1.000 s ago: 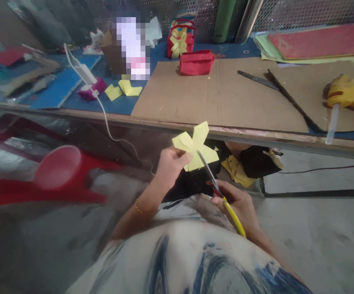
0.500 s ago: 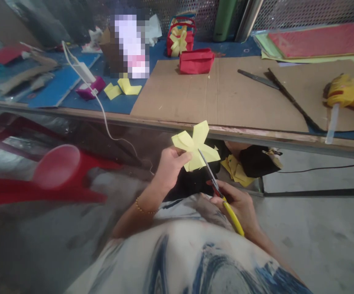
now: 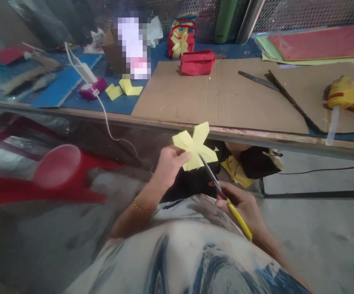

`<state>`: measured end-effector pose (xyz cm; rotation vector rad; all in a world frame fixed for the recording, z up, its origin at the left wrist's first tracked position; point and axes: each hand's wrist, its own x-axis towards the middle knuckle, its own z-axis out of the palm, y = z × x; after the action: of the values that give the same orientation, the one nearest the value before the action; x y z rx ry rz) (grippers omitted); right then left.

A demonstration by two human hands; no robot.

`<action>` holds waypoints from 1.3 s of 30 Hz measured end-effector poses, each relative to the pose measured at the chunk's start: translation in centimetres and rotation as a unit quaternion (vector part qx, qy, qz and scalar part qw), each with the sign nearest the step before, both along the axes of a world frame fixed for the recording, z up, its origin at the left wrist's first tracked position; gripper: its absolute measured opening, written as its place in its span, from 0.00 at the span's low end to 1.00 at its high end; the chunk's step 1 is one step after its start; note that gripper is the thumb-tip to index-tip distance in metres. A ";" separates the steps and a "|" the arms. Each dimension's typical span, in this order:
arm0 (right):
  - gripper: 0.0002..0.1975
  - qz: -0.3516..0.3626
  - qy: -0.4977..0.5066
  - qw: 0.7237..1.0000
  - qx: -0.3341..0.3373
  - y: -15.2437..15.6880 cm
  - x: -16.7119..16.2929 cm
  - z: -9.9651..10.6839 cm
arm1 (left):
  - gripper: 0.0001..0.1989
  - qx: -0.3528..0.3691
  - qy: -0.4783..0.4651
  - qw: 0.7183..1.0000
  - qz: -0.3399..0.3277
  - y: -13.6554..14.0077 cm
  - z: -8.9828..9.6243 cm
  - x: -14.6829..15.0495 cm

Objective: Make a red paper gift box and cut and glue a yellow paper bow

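My left hand (image 3: 171,164) pinches a yellow paper flower (image 3: 199,143) by its lower left side, just in front of the table edge. Its petals spread out like a star. In my right hand (image 3: 237,201) is a pair of scissors (image 3: 236,218) with yellow handles, my fingers closed about them. The metal blades point up and left, their tips at the flower's middle and lower petals. A small yellow scrap (image 3: 216,149) shows beside the right petal. Below the table, more yellow paper pieces (image 3: 237,170) lie near a black bag (image 3: 258,164).
On the table are a cardboard sheet (image 3: 189,100), a red paper bag (image 3: 197,63), a second red bag with a yellow flower (image 3: 179,44), folded yellow pieces (image 3: 131,87), a blade (image 3: 258,80) and a yellow glue gun (image 3: 344,94). A red stool (image 3: 57,166) stands left.
My right hand and the scissors have shifted slightly right and down. The flower's right petal has changed outline, and a small scrap stands apart beside it. My left hand stays nearly still.
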<state>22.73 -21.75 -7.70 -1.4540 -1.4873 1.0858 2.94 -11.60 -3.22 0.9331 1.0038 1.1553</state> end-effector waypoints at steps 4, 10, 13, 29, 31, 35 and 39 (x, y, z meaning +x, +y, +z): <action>0.25 0.022 -0.021 1.000 -0.005 -0.4 1.4 0.4 | 0.06 0.039 0.067 0.997 0.003 0.6 0.2 -0.9; 0.26 0.006 -0.054 0.998 0.017 -0.4 2.3 0.0 | 0.11 0.060 0.106 0.992 -0.045 0.8 1.0 -1.9; 0.28 0.011 -0.066 0.998 0.018 -0.3 2.3 -0.8 | 0.11 0.059 0.100 0.991 -0.067 0.8 1.2 -2.2; 0.31 0.030 -0.066 0.997 0.027 -0.4 2.7 -1.4 | 0.12 -0.030 0.036 0.990 -0.131 1.0 1.4 -2.4; 0.31 0.029 -0.069 0.996 0.038 -0.3 2.7 -1.3 | 0.12 -0.038 0.041 0.990 -0.133 1.0 1.5 -2.4; 0.30 0.039 -0.072 0.995 0.055 -0.1 2.4 -0.5 | 0.11 -0.048 0.056 0.989 -0.127 1.0 1.6 -2.4; 0.30 0.034 -0.079 0.994 0.068 0.1 2.1 0.3 | 0.12 -0.047 0.051 0.991 -0.110 0.9 1.7 -2.1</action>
<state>24.82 -21.63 -7.36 -1.4287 -1.6989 0.9078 0.81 -10.66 -1.48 1.0088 1.0009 0.8757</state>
